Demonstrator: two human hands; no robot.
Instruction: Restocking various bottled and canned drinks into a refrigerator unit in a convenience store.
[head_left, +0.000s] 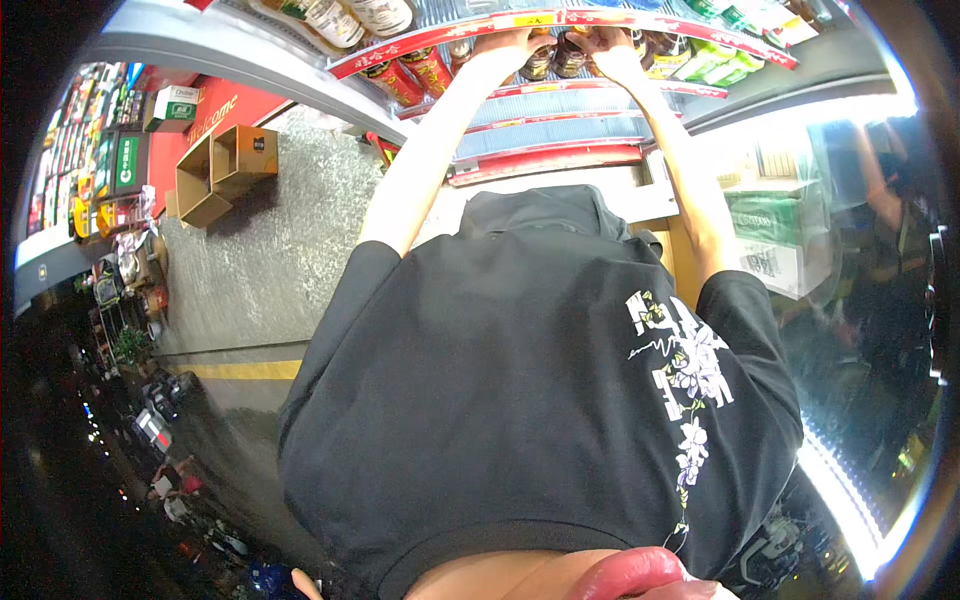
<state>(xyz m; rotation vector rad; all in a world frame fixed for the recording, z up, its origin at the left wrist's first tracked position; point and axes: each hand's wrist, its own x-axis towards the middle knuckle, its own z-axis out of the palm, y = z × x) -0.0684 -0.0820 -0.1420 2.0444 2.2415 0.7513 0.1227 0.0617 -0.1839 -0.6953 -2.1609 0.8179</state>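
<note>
Both my arms reach into a lit, shelved drinks cooler at the top of the view. My left hand (514, 46) is at a row of dark drink bottles (537, 64), its fingers near a bottle's neck. My right hand (609, 49) lies a little to the right, its fingers by the cap of another dark bottle (568, 60). Whether either hand grips a bottle cannot be told. A red-edged shelf strip (457, 31) passes just beyond the hands. Red-labelled bottles (396, 81) stand left of them, and green-and-white packs (709, 61) to the right.
Lower cooler shelves (555, 135) lie below the hands. At right is the glass door (840, 315), with green-and-white cartons (769, 225) behind it. Open cardboard boxes (225, 176) sit on the floor at left, by a red mat (214, 105). Packed display shelves (71, 150) stand at far left.
</note>
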